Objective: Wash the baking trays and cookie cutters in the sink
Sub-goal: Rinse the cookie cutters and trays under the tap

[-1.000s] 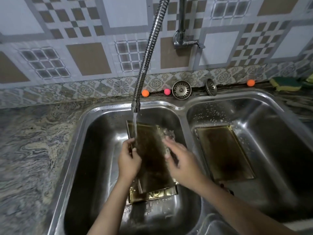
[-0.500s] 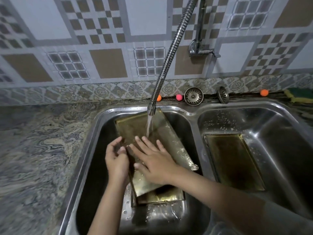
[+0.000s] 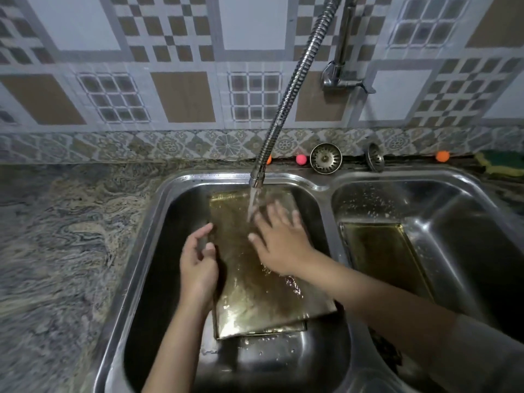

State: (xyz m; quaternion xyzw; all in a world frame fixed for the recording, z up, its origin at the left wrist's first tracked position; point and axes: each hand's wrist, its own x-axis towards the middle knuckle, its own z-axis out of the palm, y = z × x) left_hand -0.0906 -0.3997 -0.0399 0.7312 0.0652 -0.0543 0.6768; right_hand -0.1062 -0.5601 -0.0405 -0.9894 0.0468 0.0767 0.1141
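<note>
Our right hand (image 3: pixel 279 245) lies flat on the tray (image 3: pixel 255 265), its fingers (image 3: pixel 279 212) straight and spread, pressing the wet metal just under the stream; it grips nothing. Our left hand (image 3: pixel 198 262) is at the tray's left edge, fingers (image 3: pixel 205 229) curled round that edge with the thumb close by, so we judge that it is holding the tray steady, though blur keeps us from seeing the contact exactly.

The tray sits tilted in the left basin (image 3: pixel 158 279) of the sink, its far end up towards the tap (image 3: pixel 256 180), its near end resting on a second tray (image 3: pixel 261 331) that lies flat beneath it and shows only along its near edge. Water (image 3: pixel 252 202) runs from the tap onto the tray's upper part, right beside our right fingertips. A third tray (image 3: pixel 382 256) lies flat in the right basin (image 3: pixel 467 222), with nothing on it.

As for progress, we judge we are mid-rinse on one tray. The tray under it and the one in the right basin look untouched by hand now, and whether they are clean we cannot tell. No cookie cutters show anywhere that we can make out, so those seem still to come. Behind the sink, on the worktop (image 3: pixel 56 236), stand two strainers (image 3: pixel 326 158) and a sponge (image 3: pixel 499 165) at far right.
</note>
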